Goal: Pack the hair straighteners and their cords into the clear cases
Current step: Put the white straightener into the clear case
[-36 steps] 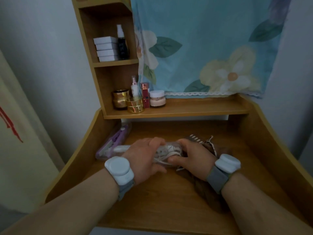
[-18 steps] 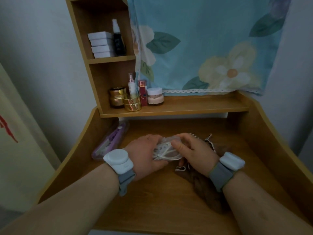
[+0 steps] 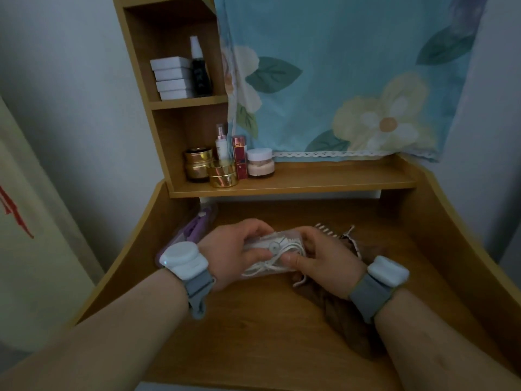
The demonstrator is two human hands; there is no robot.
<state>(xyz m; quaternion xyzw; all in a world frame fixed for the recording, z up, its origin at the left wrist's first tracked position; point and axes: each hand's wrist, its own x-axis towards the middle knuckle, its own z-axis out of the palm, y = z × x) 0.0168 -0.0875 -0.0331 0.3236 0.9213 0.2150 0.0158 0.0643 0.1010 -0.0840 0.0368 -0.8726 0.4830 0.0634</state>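
Head view. Clear plastic case held just above the wooden bench, centre, between both hands. Inside it: white hair straightener with white coiled cord; one cord loop appears to spill at the near-left edge, in or out of the case cannot tell. Left hand wrapped round the left end, fingers curled over the top. Right hand gripping the right end, thumb pressed on the case front. Second clear case holding a purple hair straightener lying at back-left of the bench, partly hidden behind the left wrist; looks already packed.

Judged step: tucking cord and closing the case. To do well: sweep stray loop inward with right thumb before pressing the halves together; keep left grip steady; avoid pinching cord in the seam.

Room: brown hairpiece with comb clip just beneath and beside the right hand, snag risk. Raised bench sides left and right, shelf edge close behind. Open surface toward the near edge, best place to set the case down.
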